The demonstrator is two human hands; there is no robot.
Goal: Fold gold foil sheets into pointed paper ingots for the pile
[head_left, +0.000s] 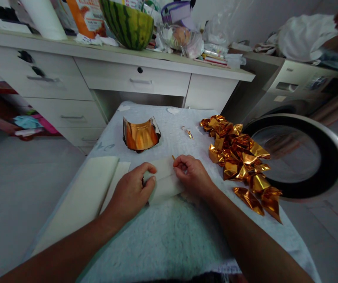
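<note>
A pale sheet of paper (164, 184) lies partly folded on the cloth between my hands. My left hand (135, 188) grips its left edge, thumb and fingers closing on it. At the sheet's upper right corner, my right hand (191, 173) pinches the edge, and a small golden sliver pokes out by the fingertips. Beyond the paper stands a curved stack of shiny gold foil sheets (142, 135). Folded gold foil pieces (239, 153) are heaped to the right. Two tiny foil scraps (189, 133) rest near the middle.
Larger pale sheets (83, 192) lie left on the cloth-covered table (169, 236). Behind are a white drawer desk (139, 80) and a cut watermelon (127, 25). At right, a washing machine's open round door (295, 155) reaches close to the table edge.
</note>
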